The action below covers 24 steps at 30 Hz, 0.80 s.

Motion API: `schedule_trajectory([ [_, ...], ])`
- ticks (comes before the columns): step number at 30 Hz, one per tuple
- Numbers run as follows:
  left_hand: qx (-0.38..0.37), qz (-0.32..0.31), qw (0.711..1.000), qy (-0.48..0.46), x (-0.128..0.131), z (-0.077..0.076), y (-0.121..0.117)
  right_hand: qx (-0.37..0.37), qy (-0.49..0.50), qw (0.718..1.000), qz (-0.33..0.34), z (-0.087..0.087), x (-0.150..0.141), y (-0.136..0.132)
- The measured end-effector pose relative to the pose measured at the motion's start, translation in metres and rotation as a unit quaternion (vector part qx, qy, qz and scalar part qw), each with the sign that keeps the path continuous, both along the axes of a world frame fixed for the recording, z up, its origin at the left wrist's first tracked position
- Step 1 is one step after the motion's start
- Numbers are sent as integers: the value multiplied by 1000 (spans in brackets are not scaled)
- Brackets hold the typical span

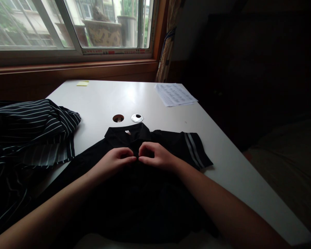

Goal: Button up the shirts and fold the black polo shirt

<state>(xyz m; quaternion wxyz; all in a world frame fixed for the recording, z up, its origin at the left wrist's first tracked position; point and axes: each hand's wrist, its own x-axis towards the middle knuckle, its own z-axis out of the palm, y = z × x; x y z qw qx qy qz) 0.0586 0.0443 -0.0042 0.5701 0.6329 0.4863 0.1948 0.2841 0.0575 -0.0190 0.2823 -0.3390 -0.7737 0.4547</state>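
Note:
A black collared shirt (pixel 145 197) lies spread over the white table, its collar toward the window and a small pale label inside the neck. Two grey stripes cross its right-hand sleeve. My left hand (pixel 119 157) and my right hand (pixel 155 155) meet at the front opening just below the collar. Each pinches the dark cloth between thumb and forefinger, with the fingertips almost touching. Whether a button is between them is too dark to see.
A heap of black-and-white striped clothing (pixel 33 121) covers the table's left side. Printed papers (pixel 175 94) lie at the back right and a yellow note pad (pixel 82 83) at the back left. Behind the collar are a round hole (pixel 118 118) and a metal grommet (pixel 137 118).

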Motion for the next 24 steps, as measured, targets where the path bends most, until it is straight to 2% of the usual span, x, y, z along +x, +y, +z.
schedule_trajectory([
  [6,-79,68,988,-112,1,0,-1,-30,57,997,-36,0,7,1],
  [9,-107,78,980,-148,2,1,-2,18,62,997,-44,3,7,1],
  [13,-81,100,980,-152,3,0,-3,73,48,996,-27,5,1,-1],
  [17,-60,126,978,-155,5,-2,-5,95,35,994,-46,1,-5,-2],
  [24,-83,167,966,-179,7,-4,-6,86,2,992,-96,3,-10,-8],
])
